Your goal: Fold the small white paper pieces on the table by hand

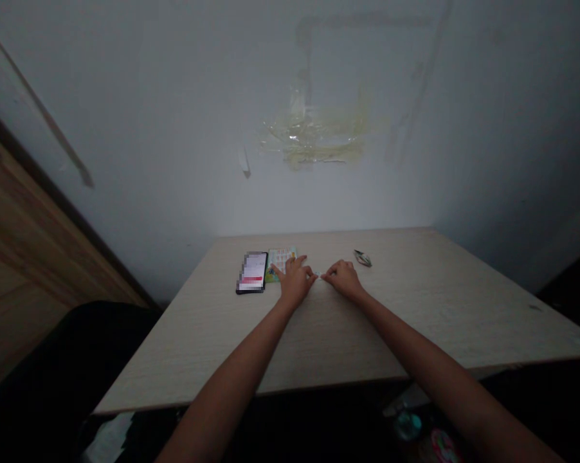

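A tiny whitish piece (318,276) lies between my fingertips, too small for me to name. My right hand (344,279) pinches it from the right, thumb and finger pressed together just above the table. From the left, my left hand (296,283) grips its other side with thumb and index fingertip, while its other fingers spread over a colourful printed card or booklet (283,258). That hand hides the lower right part of the card. A phone (253,272) with a lit screen lies directly left of the card.
A small crumpled, dark-and-light packet or wrapper (362,258) lies beyond my right hand. The pale wooden table (415,302) meets a wall (174,161) with peeling clear tape (319,138). Wooden boards (39,238) stand at left; a dark shape sits below them.
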